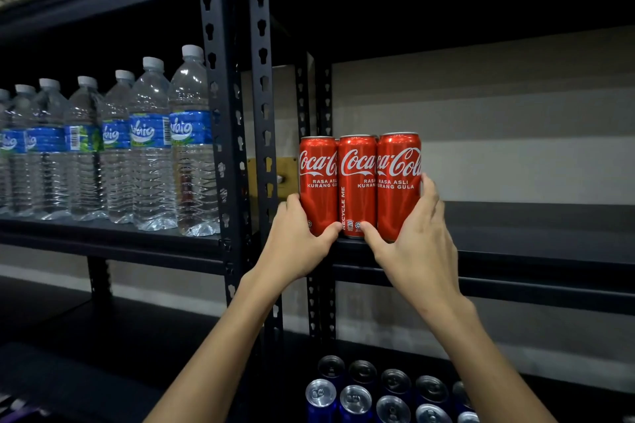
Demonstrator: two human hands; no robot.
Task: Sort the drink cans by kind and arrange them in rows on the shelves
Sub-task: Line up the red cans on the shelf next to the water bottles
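**Three colas squeezed into a row at the shelf's front edge**

So here's where it's at: three red cans [359,184] stand upright, side by side and touching, at the front left corner of the right-hand shelf [515,244], middle of the frame. The left hand [302,237] is wrapped round the outer side of the leftmost can, thumb across its lower front. The right hand [412,233] mirrors it on the rightmost can, fingers curled up its far side, thumb low by the middle can. Both hands are clamped on the trio, pressing it together from either end.

What matters for the next move, I reckon: the row runs left to right along the shelf edge, cans' long axes vertical, and the hands sit at the two ends, about equally near. The free shelf lies straight back and off to the right, so a push would go away from the person.

Blue cans [378,395] wait on a lower shelf at the bottom of the frame. Water bottles [137,154] fill the left rack.
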